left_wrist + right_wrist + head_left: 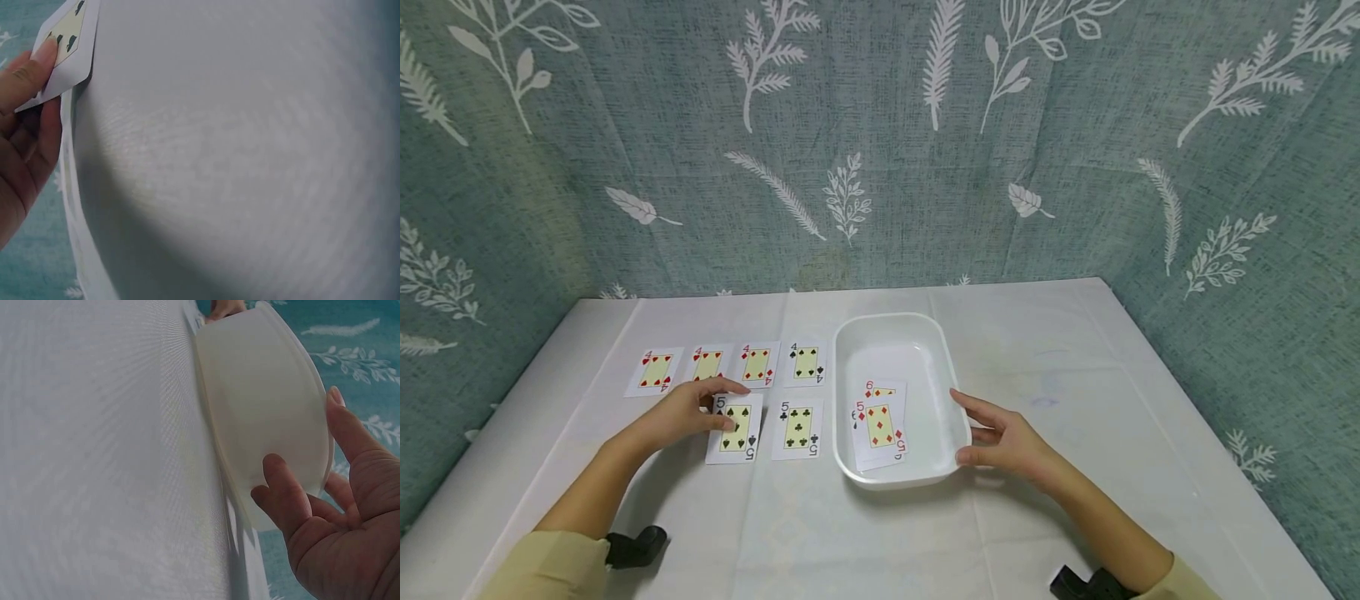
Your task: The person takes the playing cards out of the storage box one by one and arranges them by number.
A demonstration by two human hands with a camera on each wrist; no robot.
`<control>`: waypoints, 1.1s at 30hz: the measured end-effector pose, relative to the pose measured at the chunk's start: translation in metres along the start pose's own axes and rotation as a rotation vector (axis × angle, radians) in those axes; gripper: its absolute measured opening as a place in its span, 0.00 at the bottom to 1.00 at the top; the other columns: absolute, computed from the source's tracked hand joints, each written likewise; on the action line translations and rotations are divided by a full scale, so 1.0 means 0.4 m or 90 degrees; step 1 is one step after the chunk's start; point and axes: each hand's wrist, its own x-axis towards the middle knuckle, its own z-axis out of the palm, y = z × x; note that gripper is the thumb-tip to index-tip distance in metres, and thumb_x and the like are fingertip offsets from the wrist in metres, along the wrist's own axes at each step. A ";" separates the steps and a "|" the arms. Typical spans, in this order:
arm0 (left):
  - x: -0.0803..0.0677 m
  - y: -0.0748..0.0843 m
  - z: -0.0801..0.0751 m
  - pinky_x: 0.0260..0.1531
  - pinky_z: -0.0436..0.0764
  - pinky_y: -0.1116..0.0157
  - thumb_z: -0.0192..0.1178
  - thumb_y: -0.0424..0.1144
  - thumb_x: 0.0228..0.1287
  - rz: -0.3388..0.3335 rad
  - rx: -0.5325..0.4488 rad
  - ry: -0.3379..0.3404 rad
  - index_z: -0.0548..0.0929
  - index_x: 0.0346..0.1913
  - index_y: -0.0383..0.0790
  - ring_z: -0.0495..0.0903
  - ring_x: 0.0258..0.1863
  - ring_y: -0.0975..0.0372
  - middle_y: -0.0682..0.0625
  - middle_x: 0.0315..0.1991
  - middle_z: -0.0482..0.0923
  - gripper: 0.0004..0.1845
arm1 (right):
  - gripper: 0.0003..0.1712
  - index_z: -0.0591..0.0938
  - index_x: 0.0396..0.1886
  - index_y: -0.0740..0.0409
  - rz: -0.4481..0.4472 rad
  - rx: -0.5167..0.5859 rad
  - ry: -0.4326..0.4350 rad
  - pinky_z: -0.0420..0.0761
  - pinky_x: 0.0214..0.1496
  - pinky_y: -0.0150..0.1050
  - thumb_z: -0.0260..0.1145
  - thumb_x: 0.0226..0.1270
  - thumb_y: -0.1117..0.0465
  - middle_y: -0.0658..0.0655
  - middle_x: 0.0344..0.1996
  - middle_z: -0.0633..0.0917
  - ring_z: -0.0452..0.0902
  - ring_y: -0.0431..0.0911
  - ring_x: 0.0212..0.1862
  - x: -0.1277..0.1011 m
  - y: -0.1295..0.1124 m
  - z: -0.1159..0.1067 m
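Pinched at its corner by the left hand point(688, 412), the five of spades point(735, 428) lay just left of the tray point(951, 379). Right hand point(1003, 437) cupped the tray's right rim, fingers point(284, 494) spread. Best slide the card flat.

cards row point(732, 366): 4,4,4,4 | cards below point(767, 428): 5,5 | tray point(951, 379) cards point(880, 423): 5, 9

White tray point(891, 333), teal leaf-patterned backdrop point(880, 142)
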 end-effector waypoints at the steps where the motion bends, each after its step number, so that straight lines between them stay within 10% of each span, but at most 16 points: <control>1: 0.000 -0.001 0.001 0.28 0.67 0.69 0.72 0.40 0.50 0.002 0.011 0.003 0.79 0.55 0.37 0.66 0.32 0.60 0.43 0.44 0.76 0.27 | 0.50 0.57 0.73 0.60 0.001 0.002 0.000 0.81 0.49 0.40 0.74 0.53 0.65 0.69 0.70 0.59 0.67 0.64 0.63 0.000 0.000 0.001; 33: 0.017 -0.005 0.016 0.35 0.69 0.65 0.72 0.40 0.49 0.050 0.095 -0.002 0.81 0.51 0.35 0.68 0.37 0.60 0.44 0.44 0.73 0.25 | 0.50 0.57 0.73 0.59 -0.002 0.012 0.001 0.81 0.49 0.39 0.74 0.53 0.65 0.68 0.71 0.58 0.66 0.64 0.63 -0.003 -0.001 0.003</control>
